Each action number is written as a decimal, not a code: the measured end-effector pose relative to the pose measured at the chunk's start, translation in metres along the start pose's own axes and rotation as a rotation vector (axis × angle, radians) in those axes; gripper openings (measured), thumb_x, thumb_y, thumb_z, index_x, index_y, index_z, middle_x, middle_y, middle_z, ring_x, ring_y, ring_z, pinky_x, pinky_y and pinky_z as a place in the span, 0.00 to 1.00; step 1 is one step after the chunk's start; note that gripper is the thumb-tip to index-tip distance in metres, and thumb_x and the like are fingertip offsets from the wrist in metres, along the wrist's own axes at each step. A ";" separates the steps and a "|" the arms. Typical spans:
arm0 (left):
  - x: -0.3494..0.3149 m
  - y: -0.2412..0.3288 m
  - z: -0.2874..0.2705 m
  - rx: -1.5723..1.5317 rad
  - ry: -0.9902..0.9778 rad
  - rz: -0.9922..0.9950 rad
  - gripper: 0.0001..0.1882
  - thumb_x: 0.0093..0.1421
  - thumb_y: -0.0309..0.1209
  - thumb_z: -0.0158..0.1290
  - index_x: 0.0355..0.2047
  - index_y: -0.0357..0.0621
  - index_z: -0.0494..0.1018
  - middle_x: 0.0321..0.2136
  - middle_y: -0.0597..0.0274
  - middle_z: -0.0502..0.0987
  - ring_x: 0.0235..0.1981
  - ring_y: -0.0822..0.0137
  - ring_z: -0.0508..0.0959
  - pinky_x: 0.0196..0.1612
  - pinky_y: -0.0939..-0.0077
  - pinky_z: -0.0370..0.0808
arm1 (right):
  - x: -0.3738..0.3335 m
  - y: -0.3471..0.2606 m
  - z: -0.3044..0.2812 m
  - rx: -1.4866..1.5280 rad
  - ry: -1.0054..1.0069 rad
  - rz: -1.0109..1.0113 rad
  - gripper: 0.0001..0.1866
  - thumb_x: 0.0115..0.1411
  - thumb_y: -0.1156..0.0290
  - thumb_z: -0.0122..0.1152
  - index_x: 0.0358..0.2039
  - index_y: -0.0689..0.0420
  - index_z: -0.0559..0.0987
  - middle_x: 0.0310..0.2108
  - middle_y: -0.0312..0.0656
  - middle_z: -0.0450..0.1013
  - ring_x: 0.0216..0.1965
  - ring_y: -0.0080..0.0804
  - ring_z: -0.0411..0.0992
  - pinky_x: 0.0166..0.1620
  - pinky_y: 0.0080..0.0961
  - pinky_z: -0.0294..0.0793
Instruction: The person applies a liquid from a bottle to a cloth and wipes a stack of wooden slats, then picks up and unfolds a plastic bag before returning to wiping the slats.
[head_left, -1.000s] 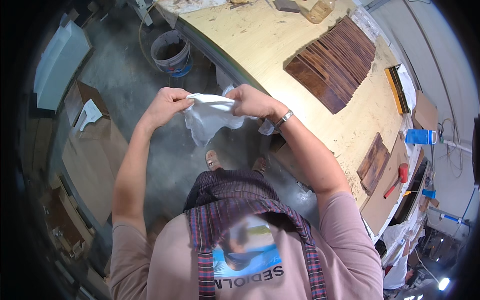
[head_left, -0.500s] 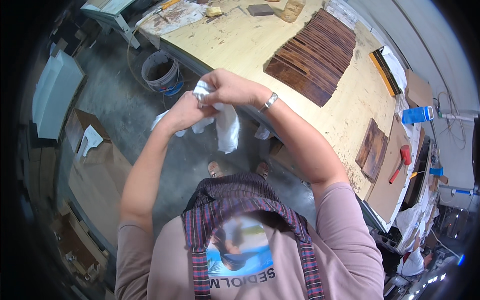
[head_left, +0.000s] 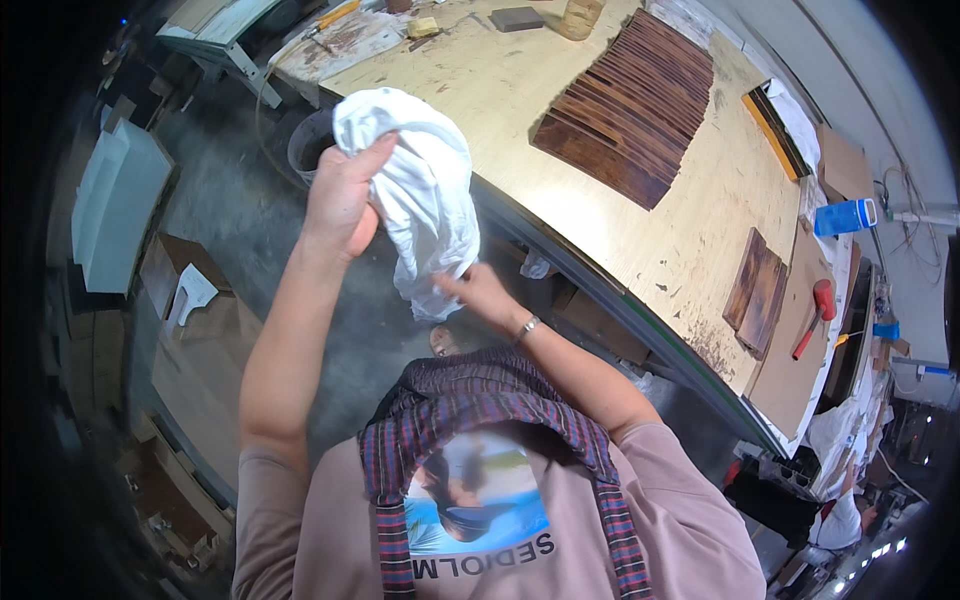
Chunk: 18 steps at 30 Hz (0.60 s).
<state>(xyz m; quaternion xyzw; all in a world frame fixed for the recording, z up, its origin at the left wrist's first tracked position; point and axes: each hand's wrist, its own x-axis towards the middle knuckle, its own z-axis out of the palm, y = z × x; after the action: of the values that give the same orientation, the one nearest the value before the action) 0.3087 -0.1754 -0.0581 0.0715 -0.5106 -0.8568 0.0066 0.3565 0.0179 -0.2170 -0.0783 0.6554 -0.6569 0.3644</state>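
Note:
A white cloth [head_left: 425, 190] hangs spread out between my hands, in front of the worktable's near edge. My left hand [head_left: 345, 200] grips its upper left part, thumb lying over the fabric. Lower down, my right hand [head_left: 487, 297] has closed on the bottom right edge of the cloth; its fingertips are slightly blurred. Beyond the cloth, dark-stained wood strips [head_left: 635, 105] lie side by side on the pale worktable [head_left: 500, 130]. Neither hand touches the table.
A bucket [head_left: 305, 145] stands on the floor left of the table, partly behind the cloth. On the right lie two brown boards [head_left: 755, 290], a red-headed mallet [head_left: 822, 300] and a blue bottle [head_left: 845, 217]. A glass jar [head_left: 582, 18] stands at the back.
The bunched cloth has been opened out and lifted. My right hand has moved from beside the left one down toward my body. My left hand has risen slightly leftward.

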 end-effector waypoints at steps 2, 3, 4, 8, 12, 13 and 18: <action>-0.002 0.010 -0.006 0.001 0.057 0.050 0.14 0.65 0.25 0.49 0.49 0.28 0.71 0.44 0.53 0.78 0.44 0.63 0.79 0.49 0.67 0.75 | 0.011 -0.004 -0.008 0.185 0.254 -0.062 0.14 0.59 0.67 0.61 0.40 0.65 0.80 0.36 0.41 0.79 0.36 0.24 0.75 0.43 0.21 0.74; -0.001 0.016 -0.016 0.019 0.095 0.068 0.15 0.65 0.25 0.49 0.49 0.28 0.71 0.45 0.52 0.77 0.45 0.62 0.78 0.50 0.67 0.74 | 0.017 -0.006 -0.020 0.238 0.321 -0.115 0.12 0.59 0.71 0.59 0.40 0.65 0.80 0.36 0.42 0.79 0.36 0.25 0.75 0.43 0.22 0.74; -0.001 0.020 -0.029 0.039 0.139 0.091 0.15 0.65 0.26 0.50 0.49 0.28 0.71 0.45 0.52 0.77 0.46 0.62 0.78 0.51 0.67 0.74 | 0.018 -0.013 -0.033 0.344 0.317 -0.172 0.11 0.58 0.74 0.57 0.40 0.66 0.79 0.35 0.41 0.78 0.34 0.24 0.75 0.41 0.22 0.75; -0.009 0.033 -0.087 0.234 0.235 0.106 0.15 0.64 0.25 0.51 0.48 0.29 0.72 0.46 0.53 0.77 0.46 0.64 0.78 0.51 0.69 0.72 | 0.017 -0.063 -0.082 0.408 0.248 -0.261 0.11 0.56 0.78 0.53 0.39 0.64 0.79 0.33 0.38 0.77 0.33 0.22 0.74 0.38 0.21 0.73; -0.005 0.028 -0.135 0.749 0.317 -0.014 0.19 0.59 0.28 0.57 0.49 0.30 0.72 0.47 0.55 0.78 0.46 0.64 0.78 0.51 0.69 0.72 | 0.016 -0.123 -0.085 0.253 0.152 -0.318 0.10 0.56 0.77 0.53 0.37 0.65 0.79 0.31 0.36 0.76 0.30 0.21 0.71 0.36 0.19 0.71; -0.003 0.025 -0.130 1.070 0.272 0.120 0.22 0.58 0.29 0.58 0.51 0.31 0.71 0.47 0.55 0.77 0.47 0.64 0.77 0.51 0.69 0.72 | 0.018 -0.135 -0.083 0.156 0.101 -0.314 0.10 0.58 0.76 0.54 0.38 0.66 0.79 0.32 0.36 0.76 0.32 0.20 0.72 0.37 0.19 0.72; 0.011 0.001 -0.029 1.024 -0.285 0.397 0.34 0.53 0.31 0.62 0.59 0.34 0.65 0.46 0.61 0.76 0.46 0.69 0.74 0.50 0.73 0.71 | 0.045 -0.173 -0.061 -0.289 -0.229 -0.310 0.09 0.59 0.74 0.59 0.38 0.64 0.81 0.29 0.31 0.75 0.28 0.14 0.68 0.32 0.16 0.69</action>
<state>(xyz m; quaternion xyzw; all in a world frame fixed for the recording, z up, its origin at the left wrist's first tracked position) 0.3017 -0.2019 -0.0725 -0.1479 -0.8605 -0.4835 0.0631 0.2233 0.0189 -0.0830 -0.3033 0.6771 -0.5912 0.3163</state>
